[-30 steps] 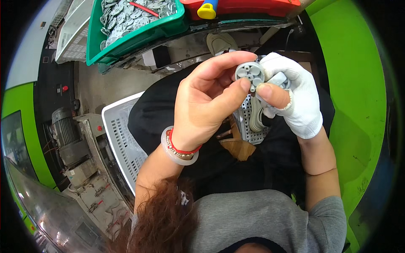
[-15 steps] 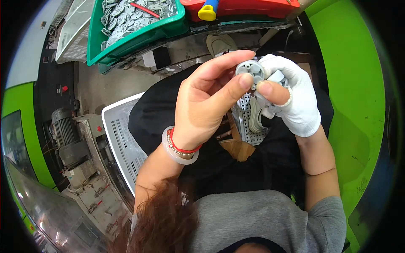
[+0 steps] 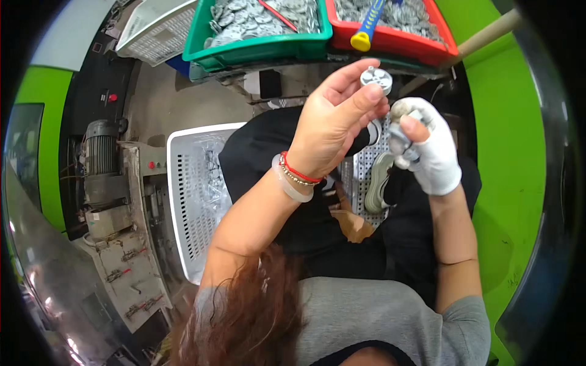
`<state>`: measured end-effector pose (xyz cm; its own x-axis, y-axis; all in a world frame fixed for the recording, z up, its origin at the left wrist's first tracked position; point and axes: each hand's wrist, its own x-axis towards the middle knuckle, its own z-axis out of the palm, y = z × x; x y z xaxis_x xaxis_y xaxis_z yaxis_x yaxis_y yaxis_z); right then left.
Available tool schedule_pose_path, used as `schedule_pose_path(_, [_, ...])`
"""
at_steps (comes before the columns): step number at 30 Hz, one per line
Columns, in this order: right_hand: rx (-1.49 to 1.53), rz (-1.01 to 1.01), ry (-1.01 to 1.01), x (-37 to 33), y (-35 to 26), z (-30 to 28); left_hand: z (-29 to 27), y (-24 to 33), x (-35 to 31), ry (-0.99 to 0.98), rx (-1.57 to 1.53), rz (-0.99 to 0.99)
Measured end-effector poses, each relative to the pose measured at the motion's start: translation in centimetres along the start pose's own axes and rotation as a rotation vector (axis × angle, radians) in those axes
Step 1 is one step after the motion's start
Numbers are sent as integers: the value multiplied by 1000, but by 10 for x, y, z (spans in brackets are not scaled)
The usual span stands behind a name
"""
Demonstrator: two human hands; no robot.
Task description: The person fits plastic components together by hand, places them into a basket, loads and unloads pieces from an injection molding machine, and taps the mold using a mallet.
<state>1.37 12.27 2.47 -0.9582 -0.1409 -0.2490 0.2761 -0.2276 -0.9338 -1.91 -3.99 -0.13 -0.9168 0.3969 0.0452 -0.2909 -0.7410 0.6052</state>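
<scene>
My left hand (image 3: 336, 116), bare with bracelets at the wrist, holds a small round grey part with cut-outs (image 3: 376, 80) between thumb and fingers. It is raised just before the bins. To its right and a little lower, my right hand (image 3: 432, 149) wears a white glove that leaves the thumb bare. Its fingers are curled around several small grey parts (image 3: 401, 139); their exact shape is partly hidden by the thumb and glove. The two hands are apart.
A green bin (image 3: 259, 46) of flat round grey parts has a red stick on top. Beside it stands a red bin (image 3: 406, 43) of grey pieces, a blue-and-yellow handle (image 3: 366, 30) over its rim. A white basket (image 3: 183, 207) with small parts sits left of my legs.
My hands have moved apart; the left has lifted the round part away from the gloved right hand toward the bins. The view has shifted, showing more of both bins and the white basket.
</scene>
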Motion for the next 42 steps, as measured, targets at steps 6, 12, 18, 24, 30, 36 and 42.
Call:
schedule_pose_path(6, [321, 94, -133, -4, 5, 18, -10, -5, -7, 16, -187, -60])
schedule_pose_path(12, [715, 365, -118, -4, 1, 7, -11, -9, -7, 93, -40, 21])
schedule_pose_path(18, [379, -36, -135, -4, 0, -1, 12, -21, -17, -24, 639, 38])
schedule_pose_path(24, [624, 372, -126, -9, -6, -15, 15, -18, -15, -189, 1009, 285])
schedule_pose_path(30, [395, 242, -82, -10, -11, -9, 21, -15, -19, -58, 870, 90])
schedule_pose_path(36, [135, 186, -174, -15, -12, -11, 18, -14, -19, 122, 614, 66])
schedule_pose_path(42, [238, 227, -237, -15, -19, -8, 22, -5, -20, -7, 754, 113])
